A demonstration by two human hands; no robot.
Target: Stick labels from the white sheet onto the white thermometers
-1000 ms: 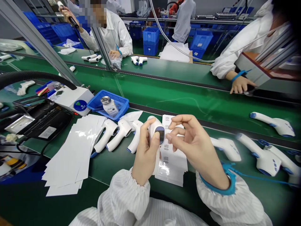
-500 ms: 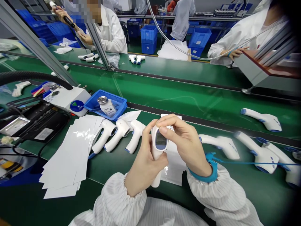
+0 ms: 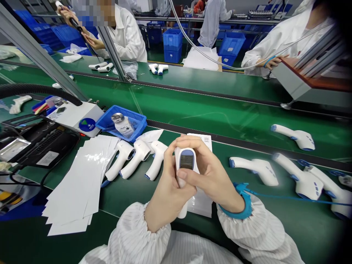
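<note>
A black strip (image 3: 242,145) runs along the far edge of the tabletop (image 3: 129,192). Green surface shows between the white sheets (image 3: 74,187) toward the left edge and the left hand (image 3: 172,192), and between the right hand (image 3: 213,172) and the devices toward the right (image 3: 266,172). Above the tabletop, the left fingers clasp the handheld white device (image 3: 187,161); the right fingers curl round its head, thumb against the screen's lower end.
</note>
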